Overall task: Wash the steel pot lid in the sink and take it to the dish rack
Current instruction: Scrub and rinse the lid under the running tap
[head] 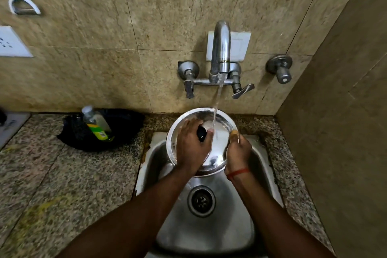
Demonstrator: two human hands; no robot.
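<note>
Fingers (pixel 189 126) of the left hand (pixel 191 146) were curled round the black knob (pixel 201 133) at the lid's centre, thumb side wrapped close, pressed together on it. Right hand (pixel 237 153) pinched the rim at the right edge w/ thumb (pixel 234 133) on top; its other fingers sat behind the rim, so can't tell how they lay.

Steel pot lid (pixel 219 123) was held tilted over the sink (pixel 209 230), top edge toward the wall, above the drain (pixel 201 200). Water (pixel 216 109) from the tap (pixel 221 48) struck the lid just right of the knob and ran down its face.

Judgement: rinse step, midway thru task; dish rack not in view. To do it well: keep knob grip firm since wet steel is slick, turn lid by the rim so the stream sweeps the whole face incl. around the knob base, then flip for the underside. Hold it low in the basin to cut splash onto the granite counter (pixel 62 174). Soap bottle (pixel 96 123) stood well to the left in a black holder, if needed.
</note>
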